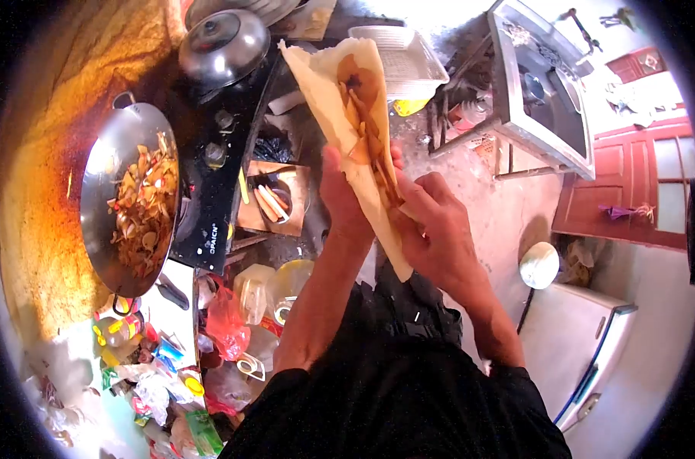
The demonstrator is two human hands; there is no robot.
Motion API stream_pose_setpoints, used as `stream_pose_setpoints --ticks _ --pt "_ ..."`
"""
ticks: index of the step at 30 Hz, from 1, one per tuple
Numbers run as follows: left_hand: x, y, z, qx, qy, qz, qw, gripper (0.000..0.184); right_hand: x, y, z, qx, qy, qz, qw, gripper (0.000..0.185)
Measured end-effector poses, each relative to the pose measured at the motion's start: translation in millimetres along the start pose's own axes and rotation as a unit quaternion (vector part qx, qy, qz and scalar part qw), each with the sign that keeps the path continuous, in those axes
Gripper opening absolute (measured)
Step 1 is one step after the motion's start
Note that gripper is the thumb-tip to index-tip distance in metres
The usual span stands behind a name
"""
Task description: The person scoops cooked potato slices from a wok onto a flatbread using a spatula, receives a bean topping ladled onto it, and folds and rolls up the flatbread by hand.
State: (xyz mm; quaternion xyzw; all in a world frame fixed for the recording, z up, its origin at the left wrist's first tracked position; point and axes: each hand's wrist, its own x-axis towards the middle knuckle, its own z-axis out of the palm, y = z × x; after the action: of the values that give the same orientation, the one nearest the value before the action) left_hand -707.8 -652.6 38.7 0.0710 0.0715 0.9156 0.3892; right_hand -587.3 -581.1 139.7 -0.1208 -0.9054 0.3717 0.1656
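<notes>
A long, thin flatbread (328, 99), pale and floppy, is held up in front of my chest with its sides folded upward. Brown strips of filling (362, 134) and a dark sauce stain lie along its inner fold. My left hand (349, 191) supports it from the left and below, its fingers wrapped around the back. On the lower right, my right hand (439, 226) grips the edge with bent fingers; the fingertips are partly hidden. To the left, a wok (102, 153) holds stir-fried food (144, 199) in brown pieces.
The wok stands on a black gas stove (198, 203), with a domed metal lid (225, 50) behind. Sausage-like sticks (271, 203) lie on a board below. Bottles (122, 329) and plastic bags (229, 321) crowd the lower left. A white basket (408, 65) and metal-framed sink (508, 92) stand ahead.
</notes>
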Motion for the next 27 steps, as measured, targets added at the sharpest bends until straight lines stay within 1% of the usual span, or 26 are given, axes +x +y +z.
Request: stream_pose_setpoints --ticks 3,6,7,10,11,12,14,15,16,17,18,20,21,24,25,27 --pt "7.2 -39.6 17.6 0.021 0.013 -0.004 1.0 0.091 -11.1 16.0 -40.8 0.001 -0.033 -0.015 0.999 0.055" --pt "13.9 -90.6 29.3 0.057 0.011 -0.03 0.998 0.089 -27.5 16.0 -76.4 -0.104 -0.019 0.047 0.993 0.053" --pt "12.7 -110.9 41.4 0.09 0.064 -0.022 0.994 0.086 -34.1 22.2 -87.1 -0.126 -0.006 0.064 0.99 0.052" --pt "18.0 -165.5 54.1 0.092 0.007 -0.005 0.996 0.085 -59.9 59.7 -126.9 -0.157 0.031 0.089 0.983 0.05" --pt "19.7 -182.7 53.5 0.063 -0.033 -0.007 0.997 0.088 -68.4 66.9 -147.2 -0.164 0.054 0.074 0.982 0.05" --pt "21.4 -197.2 68.4 0.036 -0.038 -0.009 0.999 0.092 -78.0 77.2 -165.9 -0.175 0.066 0.061 0.98 0.044" --pt "29.5 -223.7 62.1 0.046 -0.105 -0.041 0.993 0.093 -101.0 91.1 -206.8 -0.151 0.055 0.07 0.985 0.04" --pt "32.0 -231.3 57.5 0.166 -0.081 -0.043 0.982 0.082 -113.4 95.1 -223.0 -0.124 0.065 0.107 0.984 0.037" --pt "38.2 -241.0 60.4 0.072 -0.142 -0.07 0.985 0.074 -122.4 93.3 -240.7 -0.113 0.07 0.106 0.985 0.038" --pt "44.3 -250.8 63.4 -0.019 -0.197 -0.108 0.974 0.066 -132.3 94.5 -258.3 -0.118 0.051 0.111 0.985 0.039" --pt "46.3 -264.4 69.5 -0.033 -0.202 -0.123 0.971 0.065 -142.6 98.5 -273.3 -0.121 0.032 0.116 0.985 0.039" --pt "51.1 -290.7 82.1 -0.059 -0.215 -0.152 0.963 0.063 -161.4 112.1 -294.6 -0.124 0.047 0.129 0.983 0.038" --pt "50.4 -298.8 97.8 -0.074 -0.188 -0.193 0.96 0.059 -170.6 118.0 -304.0 -0.125 0.054 0.137 0.981 0.038" --pt "59.4 -329.8 105.5 -0.013 -0.263 -0.183 0.947 0.058 -190.8 134.8 -327.8 -0.125 0.067 0.192 0.971 0.04" --pt "59.2 -340.4 108.5 0.021 -0.204 -0.187 0.961 0.074 -193.5 134.4 -334.9 -0.127 0.067 0.219 0.965 0.04" --pt "67.1 -355.4 121.6 -0.012 -0.268 -0.201 0.942 0.064 -201.1 144.3 -344.4 -0.131 0.09 0.232 0.96 0.039"
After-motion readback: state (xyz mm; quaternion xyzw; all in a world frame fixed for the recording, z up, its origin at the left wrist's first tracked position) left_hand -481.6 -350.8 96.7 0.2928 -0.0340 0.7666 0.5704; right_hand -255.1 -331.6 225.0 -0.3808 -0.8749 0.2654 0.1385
